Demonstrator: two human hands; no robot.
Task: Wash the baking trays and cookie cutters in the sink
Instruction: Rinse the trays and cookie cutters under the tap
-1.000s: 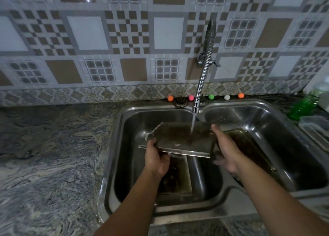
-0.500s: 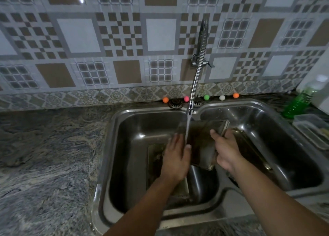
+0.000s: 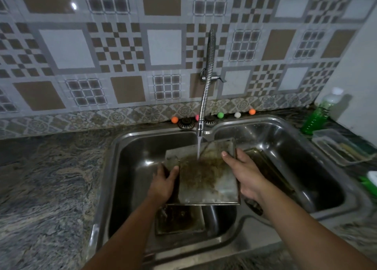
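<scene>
From the head camera we count one double-bowl steel sink (image 3: 285,125) set in a marbled stone desk (image 3: 47,184), with one flexible spring faucet (image 3: 207,86) running water onto the tray we hold. We count three baking trays: one baking tray (image 3: 206,180) held up over the divider between the bowls, a second tray (image 3: 179,218) lying flat in the bottom of the left bowl, and a third tray (image 3: 269,169) leaning in the right bowl, just right of our right hand. The held tray is tilted with its stained inner face toward us, brown residue spread across its middle where the stream lands.

Our left hand (image 3: 163,184) grasps the tray's left edge, the thumb curled over the front face and the fingers hidden behind. Our right hand (image 3: 244,174) holds the right edge, the thumb laid across the front face and the other fingers wrapped behind the rim. Both forearms reach in from the near edge, converging on the tray.

Along the far rim of the sink we count five small coloured balls (image 3: 220,115). At the far right stand one green bottle (image 3: 318,114) and one clear plastic container (image 3: 338,147).
</scene>
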